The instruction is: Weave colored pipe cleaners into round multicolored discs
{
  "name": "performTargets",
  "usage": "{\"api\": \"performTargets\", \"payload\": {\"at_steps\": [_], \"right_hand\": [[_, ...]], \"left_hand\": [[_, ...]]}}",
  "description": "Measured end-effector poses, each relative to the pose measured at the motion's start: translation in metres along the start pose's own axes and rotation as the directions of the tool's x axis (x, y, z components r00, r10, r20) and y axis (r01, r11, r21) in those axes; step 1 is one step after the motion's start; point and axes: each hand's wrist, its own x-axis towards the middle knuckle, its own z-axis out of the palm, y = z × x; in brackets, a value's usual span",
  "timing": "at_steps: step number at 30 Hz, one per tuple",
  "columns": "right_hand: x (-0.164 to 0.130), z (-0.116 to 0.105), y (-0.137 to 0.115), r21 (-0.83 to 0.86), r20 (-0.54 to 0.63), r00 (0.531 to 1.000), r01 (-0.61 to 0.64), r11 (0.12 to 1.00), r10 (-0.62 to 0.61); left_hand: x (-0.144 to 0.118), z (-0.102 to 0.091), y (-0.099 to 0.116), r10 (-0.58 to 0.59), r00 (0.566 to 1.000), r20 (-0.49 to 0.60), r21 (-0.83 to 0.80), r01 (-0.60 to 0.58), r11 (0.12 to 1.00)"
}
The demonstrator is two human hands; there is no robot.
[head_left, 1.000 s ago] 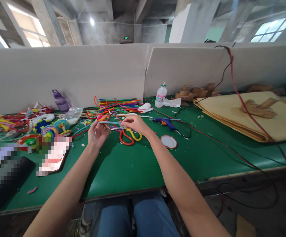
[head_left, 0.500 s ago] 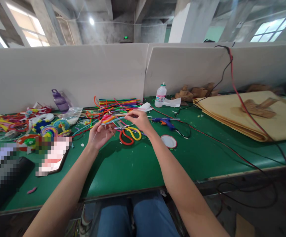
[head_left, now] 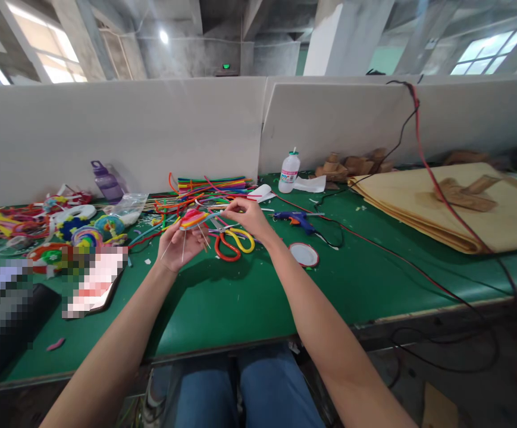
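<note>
My left hand (head_left: 178,242) holds a small coiled disc of coloured pipe cleaners (head_left: 193,218) with thin sticks poking down through my fingers. My right hand (head_left: 247,215) pinches a light blue pipe cleaner (head_left: 216,215) that runs from the disc to my fingertips, just above the green table (head_left: 249,297). Scissors with red and yellow handles (head_left: 232,244) lie on the table under my hands. A heap of coloured pipe cleaners (head_left: 211,185) lies just behind them.
A blue glue gun (head_left: 296,219) with its cord, a round white lid (head_left: 304,254) and a white bottle (head_left: 289,172) lie right of my hands. Finished coloured pieces (head_left: 84,229) and a purple bottle (head_left: 105,181) sit left. Tan folded sheets (head_left: 454,208) cover the right. White partitions back the table.
Both hands have lifted slightly off the table. My right hand moved up and back, drawing the blue pipe cleaner around the coiled disc in my left hand.
</note>
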Motion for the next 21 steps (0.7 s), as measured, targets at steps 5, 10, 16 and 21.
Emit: {"api": "performTargets", "payload": {"at_steps": [5, 10, 16, 21], "right_hand": [[0.000, 0.002, 0.001, -0.082, -0.001, 0.998, 0.060, 0.995, -0.060], [-0.002, 0.006, 0.004, -0.080, 0.002, 0.994, 0.107, 0.991, -0.107], [-0.001, 0.010, 0.006, -0.095, 0.003, 0.994, 0.107, 0.990, -0.107], [-0.004, 0.015, 0.010, 0.010, 0.022, 0.997, -0.075, 0.997, 0.075]], "left_hand": [[-0.001, 0.002, 0.001, 0.064, 0.998, -0.021, 0.004, -0.064, 0.998], [-0.002, 0.004, 0.004, 0.115, 0.993, -0.004, -0.027, -0.115, 0.993], [-0.002, 0.004, 0.008, 0.196, 0.979, -0.053, 0.015, -0.195, 0.981], [-0.002, 0.004, 0.011, 0.233, 0.972, -0.044, -0.020, -0.234, 0.972]]}}
